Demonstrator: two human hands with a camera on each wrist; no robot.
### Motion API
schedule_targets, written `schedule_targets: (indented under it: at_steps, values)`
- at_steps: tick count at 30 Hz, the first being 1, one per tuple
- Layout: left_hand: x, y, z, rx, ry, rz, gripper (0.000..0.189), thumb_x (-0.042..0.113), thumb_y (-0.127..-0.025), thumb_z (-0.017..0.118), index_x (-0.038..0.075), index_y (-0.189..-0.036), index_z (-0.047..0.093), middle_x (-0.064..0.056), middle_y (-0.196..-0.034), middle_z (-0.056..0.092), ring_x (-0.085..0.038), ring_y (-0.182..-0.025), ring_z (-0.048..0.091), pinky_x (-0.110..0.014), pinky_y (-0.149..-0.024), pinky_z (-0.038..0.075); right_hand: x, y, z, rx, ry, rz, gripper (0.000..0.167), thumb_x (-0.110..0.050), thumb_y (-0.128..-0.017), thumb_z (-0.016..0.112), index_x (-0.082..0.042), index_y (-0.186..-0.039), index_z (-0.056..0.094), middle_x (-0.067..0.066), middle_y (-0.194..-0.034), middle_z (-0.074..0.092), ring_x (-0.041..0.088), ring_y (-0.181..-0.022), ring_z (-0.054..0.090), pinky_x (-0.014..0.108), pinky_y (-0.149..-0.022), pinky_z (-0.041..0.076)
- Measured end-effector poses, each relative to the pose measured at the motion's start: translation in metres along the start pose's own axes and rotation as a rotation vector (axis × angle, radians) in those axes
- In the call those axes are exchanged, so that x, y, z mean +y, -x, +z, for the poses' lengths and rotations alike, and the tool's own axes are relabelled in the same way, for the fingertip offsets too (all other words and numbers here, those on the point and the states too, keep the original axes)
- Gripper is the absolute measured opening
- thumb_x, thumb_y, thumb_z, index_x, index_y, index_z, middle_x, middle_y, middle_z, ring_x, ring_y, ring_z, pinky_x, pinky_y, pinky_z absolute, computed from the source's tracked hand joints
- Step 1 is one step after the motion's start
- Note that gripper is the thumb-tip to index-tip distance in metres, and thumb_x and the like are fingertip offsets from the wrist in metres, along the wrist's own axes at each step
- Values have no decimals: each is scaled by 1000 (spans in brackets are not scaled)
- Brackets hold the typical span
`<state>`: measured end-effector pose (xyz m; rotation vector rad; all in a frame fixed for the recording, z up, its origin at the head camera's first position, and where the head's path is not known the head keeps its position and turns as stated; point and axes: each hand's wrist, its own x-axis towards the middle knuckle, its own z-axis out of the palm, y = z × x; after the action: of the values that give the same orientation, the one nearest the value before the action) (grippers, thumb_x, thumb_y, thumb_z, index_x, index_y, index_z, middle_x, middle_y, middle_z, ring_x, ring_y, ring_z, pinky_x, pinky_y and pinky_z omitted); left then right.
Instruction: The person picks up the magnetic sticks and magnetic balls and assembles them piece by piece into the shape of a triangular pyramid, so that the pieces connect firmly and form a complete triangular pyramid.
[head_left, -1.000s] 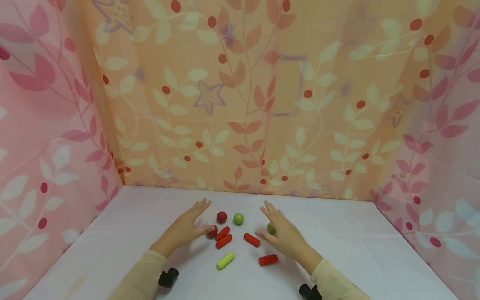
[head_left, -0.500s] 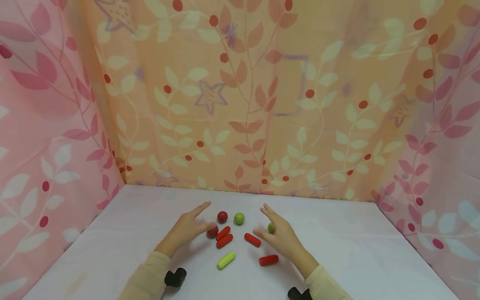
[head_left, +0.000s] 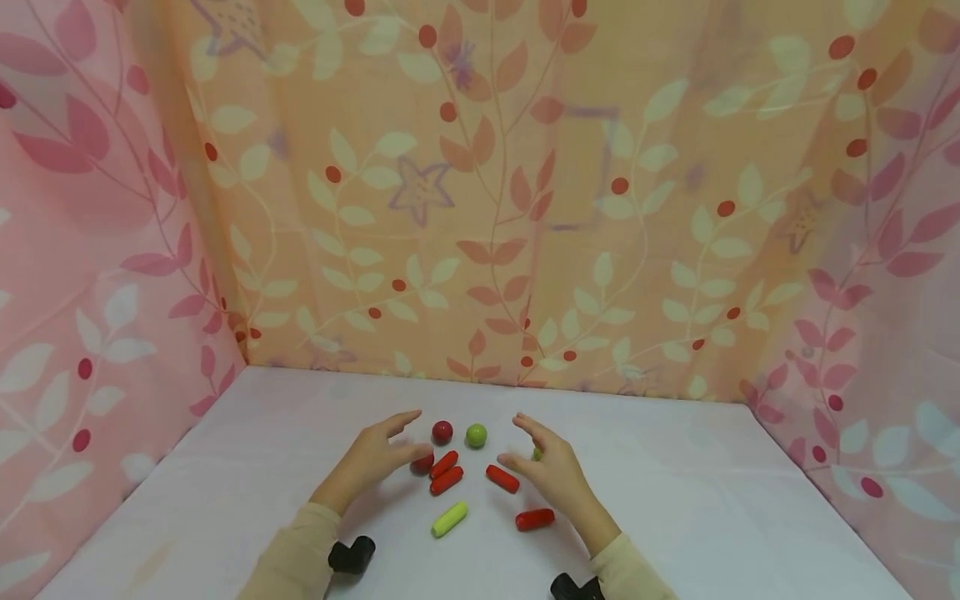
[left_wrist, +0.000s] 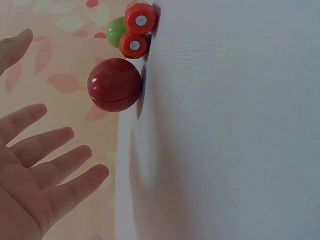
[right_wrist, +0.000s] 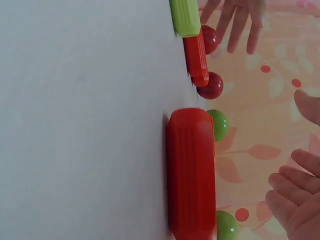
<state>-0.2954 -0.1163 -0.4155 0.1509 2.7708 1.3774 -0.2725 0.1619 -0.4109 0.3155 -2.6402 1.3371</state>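
The right hand (head_left: 553, 473) had drifted inward, covering more of one green ball (head_left: 537, 454). Between it and the left hand (head_left: 369, 460), on the white surface (head_left: 690, 492), lay a red ball (head_left: 442, 432), another green ball (head_left: 476, 436), red sticks (head_left: 446, 481) and a lime stick (head_left: 450, 519); a second red ball (head_left: 421, 465) showed partly behind the left thumb. Both grips were wide, thumbs apart from fingers. Floral cloth (head_left: 480, 208) hung behind.
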Motion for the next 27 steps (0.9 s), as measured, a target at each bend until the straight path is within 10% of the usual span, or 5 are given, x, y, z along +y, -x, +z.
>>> schedule_targets:
  at_steps: [27]
  values:
    - [-7,0,3,26,25,8,64,29,-81,81,15,-139,58,-19,-141,57,-39,-126,58,-56,-99,50,7,3,13,-95,-141,123,48,-21,-84,79,-1,-125,66,18,-126,67,37,-123,60,50,-106,46]
